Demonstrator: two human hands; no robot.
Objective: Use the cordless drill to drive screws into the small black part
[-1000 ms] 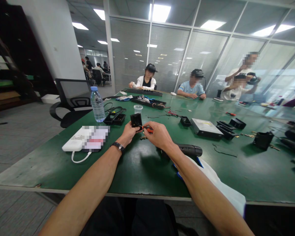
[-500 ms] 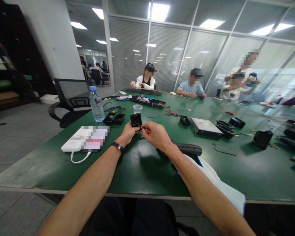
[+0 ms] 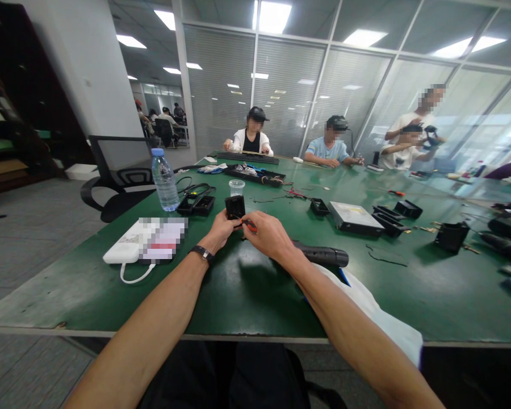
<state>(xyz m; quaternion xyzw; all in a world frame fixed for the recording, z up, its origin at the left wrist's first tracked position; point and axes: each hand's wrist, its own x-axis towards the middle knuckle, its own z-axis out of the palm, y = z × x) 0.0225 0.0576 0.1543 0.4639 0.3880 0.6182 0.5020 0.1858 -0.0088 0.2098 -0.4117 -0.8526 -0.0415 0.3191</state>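
My left hand (image 3: 220, 230) is closed around the lower part of a small black plastic box (image 3: 235, 207), held tilted up above the table with its recessed side toward me. My right hand (image 3: 267, 233) pinches a small tool with an orange-and-black handle (image 3: 250, 226). The tool's thin tip meets the lower edge of the box; its exact kind is hard to make out. Right behind the box stands a clear plastic cup (image 3: 237, 185). Beneath my right wrist lies a black cylindrical tool (image 3: 323, 254), partly covered by the arm.
Left of my hands are a water bottle (image 3: 165, 182), black plastic trays (image 3: 196, 204) and a white power bank (image 3: 121, 244) with a cable. To the right lie a metal disc drive (image 3: 354, 218), several black boxes (image 3: 451, 236) and a white cloth (image 3: 378, 318). People sit across the table (image 3: 111, 304).
My right hand has shifted slightly left and down with the tool, its tip now lower on the box. The view has moved a little; my left hand keeps its hold.
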